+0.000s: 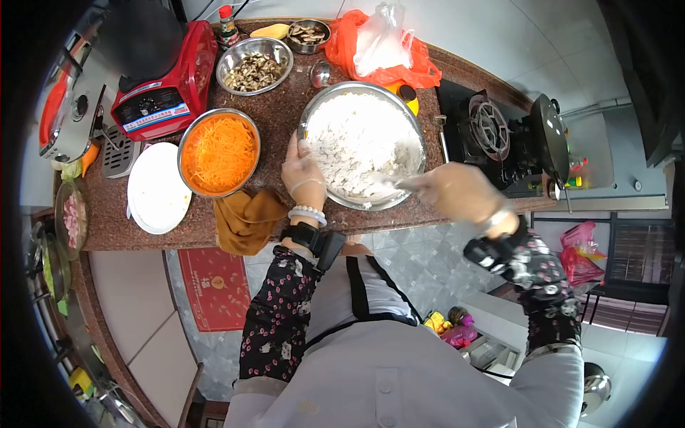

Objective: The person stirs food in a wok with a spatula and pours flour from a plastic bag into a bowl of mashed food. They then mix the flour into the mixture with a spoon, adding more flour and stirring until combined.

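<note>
Gripping the bowl rim, the left hand steadies it while the right hand clenches a utensil in the white mix.

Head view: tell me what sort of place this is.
Most likely a home kitchen. A gas stove with a dark pan stands on the stone counter, beside metal bowls of shredded carrot and a white mixture, which the right hand stirs.

carrot bowl, red blender, stove
</note>
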